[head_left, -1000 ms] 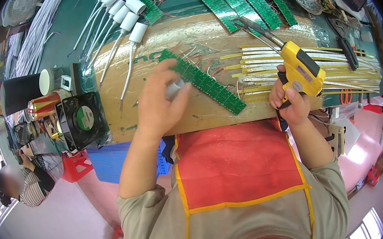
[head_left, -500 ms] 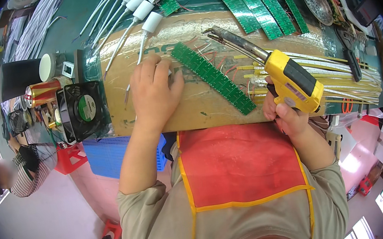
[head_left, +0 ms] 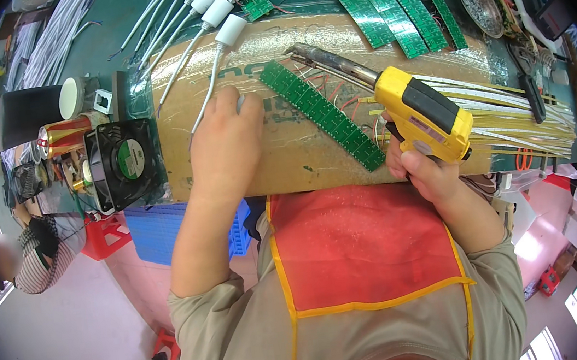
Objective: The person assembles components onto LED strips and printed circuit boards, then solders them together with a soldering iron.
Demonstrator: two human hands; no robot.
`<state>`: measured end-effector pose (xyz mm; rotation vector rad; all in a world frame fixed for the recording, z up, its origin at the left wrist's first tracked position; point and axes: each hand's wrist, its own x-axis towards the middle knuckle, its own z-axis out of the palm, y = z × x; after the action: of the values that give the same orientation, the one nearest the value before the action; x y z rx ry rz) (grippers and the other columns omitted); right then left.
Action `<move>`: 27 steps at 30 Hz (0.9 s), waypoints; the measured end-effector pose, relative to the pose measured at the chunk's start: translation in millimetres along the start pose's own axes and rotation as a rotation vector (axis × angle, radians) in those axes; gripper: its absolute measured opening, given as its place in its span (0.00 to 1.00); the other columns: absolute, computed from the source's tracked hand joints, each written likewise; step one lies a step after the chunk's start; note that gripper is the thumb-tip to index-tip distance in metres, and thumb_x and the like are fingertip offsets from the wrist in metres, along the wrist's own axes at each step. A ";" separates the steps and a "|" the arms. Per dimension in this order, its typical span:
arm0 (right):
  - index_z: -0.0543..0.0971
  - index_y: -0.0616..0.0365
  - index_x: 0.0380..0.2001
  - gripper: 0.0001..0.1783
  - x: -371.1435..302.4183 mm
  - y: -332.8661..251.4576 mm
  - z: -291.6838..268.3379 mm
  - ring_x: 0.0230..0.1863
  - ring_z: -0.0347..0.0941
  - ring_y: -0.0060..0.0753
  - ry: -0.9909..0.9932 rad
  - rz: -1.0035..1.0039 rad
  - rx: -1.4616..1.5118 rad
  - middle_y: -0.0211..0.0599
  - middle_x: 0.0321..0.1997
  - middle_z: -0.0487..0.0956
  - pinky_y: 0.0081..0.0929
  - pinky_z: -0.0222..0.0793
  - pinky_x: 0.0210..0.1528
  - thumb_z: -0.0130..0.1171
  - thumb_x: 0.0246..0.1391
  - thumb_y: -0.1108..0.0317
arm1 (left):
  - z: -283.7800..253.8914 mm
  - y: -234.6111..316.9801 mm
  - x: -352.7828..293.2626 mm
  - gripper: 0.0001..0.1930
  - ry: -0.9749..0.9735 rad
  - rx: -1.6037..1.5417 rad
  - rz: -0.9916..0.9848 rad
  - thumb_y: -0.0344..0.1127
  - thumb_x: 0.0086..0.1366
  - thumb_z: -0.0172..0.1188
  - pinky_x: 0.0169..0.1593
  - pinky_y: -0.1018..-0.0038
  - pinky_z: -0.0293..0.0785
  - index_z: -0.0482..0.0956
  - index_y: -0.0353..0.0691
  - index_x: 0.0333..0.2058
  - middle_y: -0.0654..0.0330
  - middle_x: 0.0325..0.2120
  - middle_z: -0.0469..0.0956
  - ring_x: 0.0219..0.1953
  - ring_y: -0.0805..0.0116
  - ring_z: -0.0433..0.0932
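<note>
My right hand (head_left: 424,170) is wrapped round the grip of a yellow and black soldering gun (head_left: 431,117). Its long metal tip (head_left: 332,65) points up and left, over the far end of a green circuit board strip (head_left: 324,115) with thin red and white wires. My left hand (head_left: 226,141) is on the brown cardboard left of that strip, fingers curled together; a small pale bit shows between them, too little to name. Beside its fingertips runs the white cable of the nearest white lamp holder (head_left: 231,30). Several more lamp holders (head_left: 216,14) lie behind.
More green board strips (head_left: 383,9) lie at the back. Yellow-white strips (head_left: 522,110) are spread to the right, near pliers (head_left: 528,81) and a metal dish (head_left: 478,5). At left stand a black fan (head_left: 123,165), a can (head_left: 70,137) and white cables (head_left: 59,39). A person sits far left.
The soldering gun and my right hand have shifted left and slightly up. My left hand has moved a little left and its thumb has drawn in out of sight.
</note>
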<state>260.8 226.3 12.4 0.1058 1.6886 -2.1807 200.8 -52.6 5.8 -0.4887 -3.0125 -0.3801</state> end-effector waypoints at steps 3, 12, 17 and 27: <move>0.64 0.63 0.58 0.37 1.3 2.3 1.4 0.22 0.61 0.22 0.007 -0.037 -0.025 0.30 0.24 0.66 0.21 0.59 0.24 0.65 0.48 0.58 | 4.3 -2.1 2.5 0.05 0.003 0.022 0.035 0.33 0.56 0.58 0.38 0.61 0.74 0.75 0.41 0.31 0.54 0.36 0.72 0.38 0.53 0.75; 0.65 0.68 0.57 0.36 10.3 -35.7 1.8 0.22 0.61 0.21 0.040 -0.051 -0.130 0.33 0.27 0.70 0.21 0.59 0.23 0.64 0.47 0.62 | 31.9 -14.0 12.5 0.08 0.409 -0.102 0.141 0.26 0.51 0.61 0.42 0.61 0.73 0.78 0.40 0.32 0.53 0.41 0.74 0.39 0.53 0.75; 0.65 0.66 0.57 0.34 16.5 -15.2 11.4 0.20 0.63 0.20 0.010 -0.012 -0.179 0.34 0.25 0.72 0.19 0.59 0.22 0.62 0.48 0.64 | 36.6 -18.0 17.0 0.10 0.457 -0.115 0.174 0.26 0.49 0.62 0.42 0.63 0.72 0.79 0.41 0.33 0.54 0.40 0.74 0.38 0.54 0.74; 0.73 0.58 0.40 0.12 22.8 1.4 20.4 0.32 0.65 0.17 -0.065 0.094 -0.194 0.22 0.29 0.71 0.21 0.63 0.35 0.61 0.54 0.69 | 39.0 -22.3 13.6 0.08 0.486 -0.102 0.174 0.27 0.48 0.61 0.40 0.64 0.71 0.78 0.42 0.30 0.56 0.39 0.74 0.38 0.56 0.75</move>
<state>243.6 201.0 10.3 0.0596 1.8096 -1.9217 179.8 -59.2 -35.6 -0.5648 -2.4726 -0.5496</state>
